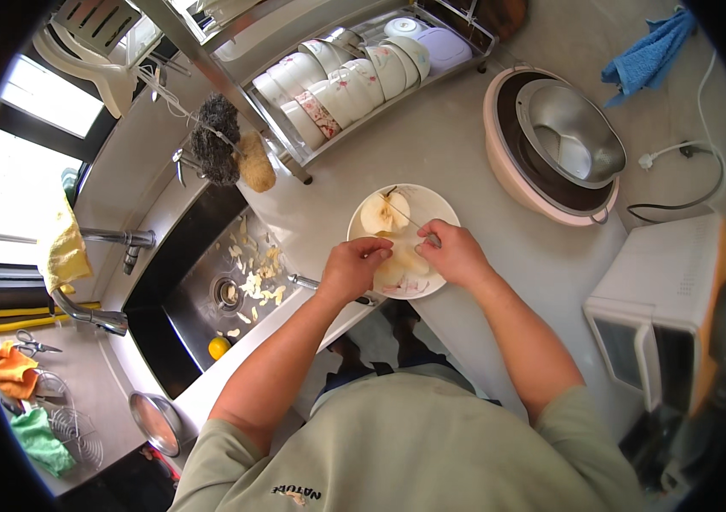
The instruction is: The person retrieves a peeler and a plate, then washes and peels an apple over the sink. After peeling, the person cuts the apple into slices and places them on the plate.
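Observation:
A white plate [442, 203] lies on the counter in front of me. On its far part rests a pale peeled fruit half [376, 217], which looks like a pear, with a dark stem and a browned core. Pale cut pieces [399, 269] lie on its near part. My right hand [458, 253] is closed over the plate's right side, pinching a thin straight stick-like thing [402, 212] that reaches to the fruit's core. At the left rim my left hand [352, 268] has thumb and fingers pinched together; what they hold, if anything, is hidden. A metal-ended tool [305, 282] shows partly behind my left wrist.
At left is a sink [201, 294] with scattered peelings and a yellow fruit [218, 347]. A dish rack [354, 128] with several bowls stands at the back. Nested basins [499, 128] sit back right, near a blue cloth [649, 55]. A white microwave-like appliance [653, 264] stands right.

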`<state>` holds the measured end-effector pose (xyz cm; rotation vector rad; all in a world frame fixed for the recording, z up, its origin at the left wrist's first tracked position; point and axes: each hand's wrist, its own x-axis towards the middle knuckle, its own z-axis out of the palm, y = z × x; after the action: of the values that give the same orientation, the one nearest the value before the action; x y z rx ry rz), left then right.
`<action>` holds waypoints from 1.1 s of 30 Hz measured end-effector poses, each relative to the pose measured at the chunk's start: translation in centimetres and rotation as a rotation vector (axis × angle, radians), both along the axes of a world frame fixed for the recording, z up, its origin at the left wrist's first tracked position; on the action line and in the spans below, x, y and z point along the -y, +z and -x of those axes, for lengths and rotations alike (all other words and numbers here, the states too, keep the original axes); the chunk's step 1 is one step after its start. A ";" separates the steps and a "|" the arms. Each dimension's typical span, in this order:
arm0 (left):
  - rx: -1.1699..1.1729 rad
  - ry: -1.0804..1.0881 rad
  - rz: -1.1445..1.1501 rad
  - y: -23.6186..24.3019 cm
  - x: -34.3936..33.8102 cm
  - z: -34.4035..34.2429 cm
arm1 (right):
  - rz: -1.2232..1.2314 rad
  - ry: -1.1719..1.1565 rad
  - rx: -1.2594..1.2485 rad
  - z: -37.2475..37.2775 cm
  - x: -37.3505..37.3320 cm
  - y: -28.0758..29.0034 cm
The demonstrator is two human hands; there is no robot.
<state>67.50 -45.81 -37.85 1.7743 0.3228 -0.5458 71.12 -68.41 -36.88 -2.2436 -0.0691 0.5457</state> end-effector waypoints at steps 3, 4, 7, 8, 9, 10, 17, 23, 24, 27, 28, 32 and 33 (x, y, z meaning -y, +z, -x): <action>0.194 -0.014 -0.070 -0.2 -0.4 0.7 | 0.030 -0.021 0.056 0.6 -0.5 0.3; 0.173 0.024 -0.075 -0.2 -0.6 1.0 | 0.022 -0.034 0.055 0.7 -0.4 0.2; 0.131 0.106 -0.099 0.8 -1.4 1.6 | -0.030 -0.070 0.104 1.2 -0.4 0.1; 0.132 0.117 -0.116 0.9 -1.7 1.8 | -0.052 -0.078 0.129 1.4 -0.3 0.1; 0.132 0.128 -0.132 0.9 -2.0 2.0 | -0.061 -0.080 0.147 1.4 -0.2 0.0; 0.138 0.151 -0.123 0.8 -2.2 2.3 | -0.071 -0.082 0.164 1.4 -0.1 -0.1; 0.155 0.225 -0.081 0.1 -2.7 3.2 | -0.057 -0.069 0.215 1.0 -0.1 0.0; 0.191 0.223 -0.061 0.1 -2.3 3.3 | 0.019 0.123 0.265 2.0 -1.2 0.7; 0.206 0.226 -0.052 -0.1 -2.3 3.4 | 0.064 0.149 0.245 2.2 -1.4 0.9; 0.223 0.249 -0.098 0.7 -2.0 3.9 | 0.154 0.192 0.201 2.7 -1.8 1.0; 0.267 0.254 -0.097 0.6 -1.9 4.1 | 0.152 0.185 0.197 2.7 -1.8 0.8; 0.367 0.251 -0.080 0.6 -1.8 5.0 | 0.032 0.087 0.209 2.8 -1.1 0.5; 0.374 0.246 -0.071 0.8 -1.7 5.0 | -0.046 0.046 0.119 2.6 -0.9 1.1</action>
<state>62.50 -44.08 -37.07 1.8295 0.2947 -0.0248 68.49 -67.53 -35.82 -2.2330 -0.1930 0.4306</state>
